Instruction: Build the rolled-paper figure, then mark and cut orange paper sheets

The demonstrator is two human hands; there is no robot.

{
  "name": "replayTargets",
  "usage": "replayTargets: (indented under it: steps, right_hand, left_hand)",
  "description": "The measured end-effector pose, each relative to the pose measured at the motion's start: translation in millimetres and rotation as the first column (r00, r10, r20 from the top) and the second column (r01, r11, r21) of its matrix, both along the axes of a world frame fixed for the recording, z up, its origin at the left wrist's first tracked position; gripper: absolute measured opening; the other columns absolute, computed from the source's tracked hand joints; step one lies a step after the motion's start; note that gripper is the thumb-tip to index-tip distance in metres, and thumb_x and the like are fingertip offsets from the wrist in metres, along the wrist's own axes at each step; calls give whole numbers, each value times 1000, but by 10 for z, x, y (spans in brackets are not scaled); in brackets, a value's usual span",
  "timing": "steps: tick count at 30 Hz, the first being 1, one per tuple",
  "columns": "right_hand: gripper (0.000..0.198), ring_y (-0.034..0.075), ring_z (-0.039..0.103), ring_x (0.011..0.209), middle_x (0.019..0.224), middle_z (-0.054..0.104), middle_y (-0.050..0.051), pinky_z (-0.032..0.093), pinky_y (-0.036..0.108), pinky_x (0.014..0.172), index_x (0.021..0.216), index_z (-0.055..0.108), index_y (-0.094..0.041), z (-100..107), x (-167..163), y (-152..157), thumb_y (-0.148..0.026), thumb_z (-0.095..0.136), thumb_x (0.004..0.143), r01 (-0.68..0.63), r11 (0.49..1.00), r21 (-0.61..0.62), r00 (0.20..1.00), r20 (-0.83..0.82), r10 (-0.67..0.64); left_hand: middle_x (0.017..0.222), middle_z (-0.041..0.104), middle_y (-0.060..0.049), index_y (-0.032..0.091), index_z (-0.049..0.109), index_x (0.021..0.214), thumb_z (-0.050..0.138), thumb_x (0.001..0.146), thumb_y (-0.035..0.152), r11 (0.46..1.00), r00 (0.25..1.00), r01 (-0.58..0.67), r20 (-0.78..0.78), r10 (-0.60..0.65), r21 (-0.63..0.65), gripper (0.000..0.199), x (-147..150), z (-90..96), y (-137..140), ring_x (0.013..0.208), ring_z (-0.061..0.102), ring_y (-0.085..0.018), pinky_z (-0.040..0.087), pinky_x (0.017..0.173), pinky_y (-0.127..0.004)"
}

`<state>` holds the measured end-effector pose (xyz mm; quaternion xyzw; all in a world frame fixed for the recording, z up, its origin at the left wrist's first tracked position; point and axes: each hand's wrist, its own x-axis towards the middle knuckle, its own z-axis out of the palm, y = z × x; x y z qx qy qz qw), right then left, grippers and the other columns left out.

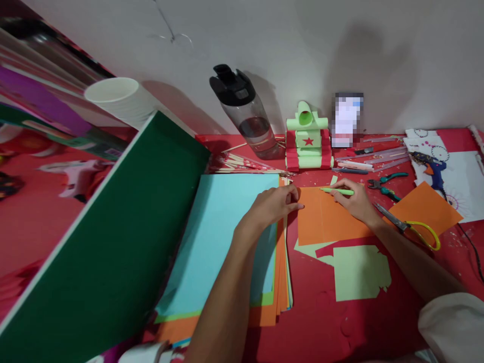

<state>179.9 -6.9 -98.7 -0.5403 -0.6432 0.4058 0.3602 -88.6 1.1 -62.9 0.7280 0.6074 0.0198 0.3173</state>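
A light green pen (344,191) is gripped in my right hand (355,201), its tip at the top edge of an orange paper sheet (325,217). My left hand (276,201) has curled fingers, with the thumb and fingertips at the sheet's left edge. A faint vertical line shows on the orange sheet. Pale green paper pieces (359,275) with cut edges lie below it, one partly tucked under. To the left, a stack of coloured paper topped by a light blue sheet (223,217) lies beneath my left forearm.
Scissors (403,225) with yellow handles lie by my right forearm, near cutters (389,185) and a blue glue gun (434,169). Behind stand a water bottle (249,116), a green-and-red paper model (308,143) and a phone (347,121). A dark green board (113,237) rises at left.
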Motion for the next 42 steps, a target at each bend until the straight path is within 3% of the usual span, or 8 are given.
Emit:
replayTargets:
  steps: [9,16,42]
  right_hand:
    - [11,24,77,88,89,79,4,58,31,70,91,70,-23,-9,5,-6,-34,69,90,-5,1000,4,1000,-5,5]
    - [10,22,74,88,89,77,4,60,32,78,86,70,-22,37,-8,-3,-32,71,87,-14,999,46,1000,12,13]
    - [9,20,70,73,78,74,2,53,29,66,80,70,-21,33,23,-8,-29,71,84,-36,999,-13,998,-49,35]
  left_hand:
    - [83,71,1,29,64,94,73,88,44,1000,1000,0,-15,0,-10,19,4,6,-3,78,65,-23,32,64,-33]
    - [84,71,1,28,63,96,72,90,45,1000,1000,16,-27,-16,-11,20,6,17,-5,79,66,-23,33,65,-32]
    - [80,70,1,27,61,92,71,91,44,1000,999,21,26,-21,12,19,-12,-4,-11,76,64,-23,33,64,-32]
